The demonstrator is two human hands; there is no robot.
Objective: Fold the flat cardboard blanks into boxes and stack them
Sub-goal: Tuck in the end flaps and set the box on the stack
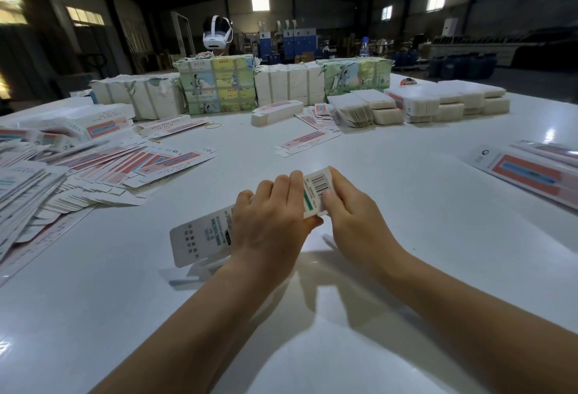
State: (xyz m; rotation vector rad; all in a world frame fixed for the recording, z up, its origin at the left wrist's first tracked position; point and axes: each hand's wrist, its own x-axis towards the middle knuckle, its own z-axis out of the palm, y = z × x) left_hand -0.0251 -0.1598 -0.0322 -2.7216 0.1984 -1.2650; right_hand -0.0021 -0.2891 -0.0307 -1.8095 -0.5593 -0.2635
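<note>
I'm mid-fold: my left hand [269, 221] grips the blank [203, 238] at frame centre, my right hand [350, 209] pinches its barcode end; next, tuck that flap.

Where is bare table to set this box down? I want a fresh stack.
Bare table lies right of the hands, before the red-and-blue boxes, and nearer, beside the forearms. The left is crowded with loose blanks; bundles line the far edge.
</note>
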